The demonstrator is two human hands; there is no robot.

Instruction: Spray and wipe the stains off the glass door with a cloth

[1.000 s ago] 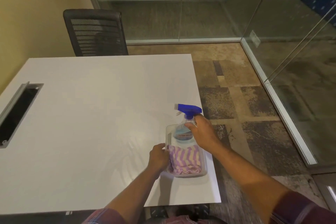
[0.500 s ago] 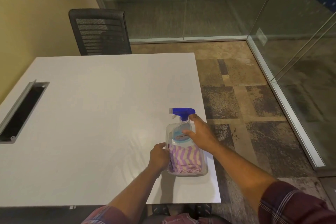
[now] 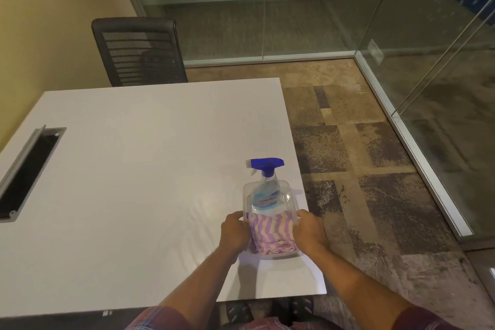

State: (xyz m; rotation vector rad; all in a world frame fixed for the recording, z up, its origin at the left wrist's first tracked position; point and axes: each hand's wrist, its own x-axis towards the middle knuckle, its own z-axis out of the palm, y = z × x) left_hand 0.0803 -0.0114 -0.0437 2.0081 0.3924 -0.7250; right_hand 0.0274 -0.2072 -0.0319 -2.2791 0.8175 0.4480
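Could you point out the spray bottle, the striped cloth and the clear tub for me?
Clear spray bottle with blue trigger head point(image 3: 265, 194): head view, on its labelled body.
Purple-and-cream striped cloth point(image 3: 270, 233): head view, on its folded middle.
Clear plastic tub point(image 3: 290, 197): head view, on its right wall.

White table, rectangular cable slot at its left side. One clear plastic tub sits directly on it, near the right front corner.

The label on the spray bottle is too blurred to read. The cloth is partly covered at its sides by the left hand and right hand. The table runs off the left edge, and the chair is hidden below its backrest.
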